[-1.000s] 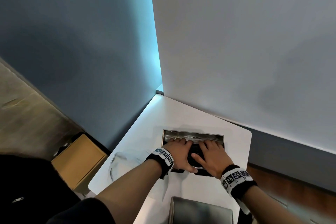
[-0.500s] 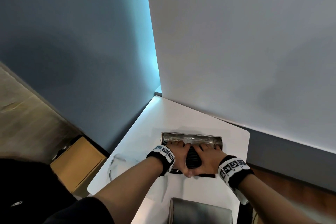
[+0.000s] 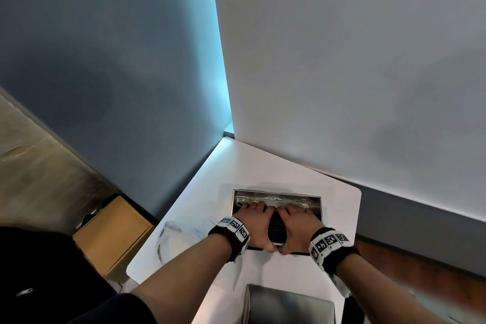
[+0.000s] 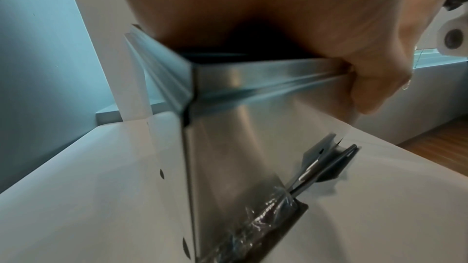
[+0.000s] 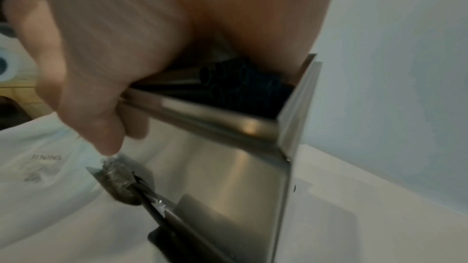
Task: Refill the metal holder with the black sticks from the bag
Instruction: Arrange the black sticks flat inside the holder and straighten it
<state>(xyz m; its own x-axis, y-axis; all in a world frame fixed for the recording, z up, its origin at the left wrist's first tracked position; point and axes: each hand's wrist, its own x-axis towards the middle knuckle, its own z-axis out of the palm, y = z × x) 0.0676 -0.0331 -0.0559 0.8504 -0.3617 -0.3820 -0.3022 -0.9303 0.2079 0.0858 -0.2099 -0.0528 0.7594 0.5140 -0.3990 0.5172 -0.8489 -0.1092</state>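
Observation:
A shiny metal holder [image 3: 276, 194] [image 4: 253, 127] [image 5: 228, 167] stands on the white table [image 3: 263, 166], packed with black sticks [image 3: 276, 229] [image 5: 240, 83]. My left hand [image 3: 252, 221] [image 4: 228, 7] and right hand [image 3: 299, 223] [image 5: 113, 47] lie side by side on top. Their fingers curl down behind the sticks at the far side. Both thumbs hang over the holder's near wall and almost touch. At the holder's foot lies a thin dark stick [image 4: 324, 167] [image 5: 152, 203] with crumpled clear wrap. The clear plastic bag [image 3: 173, 234] [image 5: 43, 163] lies flat to the left.
The table sits in a corner between a blue wall [image 3: 131, 87] and a white panel [image 3: 342, 87]. A second metal piece [image 3: 286, 305] lies at the table's near edge. A cardboard box [image 3: 110, 231] stands on the floor to the left.
Both hands slid closer together over the sticks. The fingers, spread flat a second ago, now curl down at the far side, and the thumbs have come together at the near wall.

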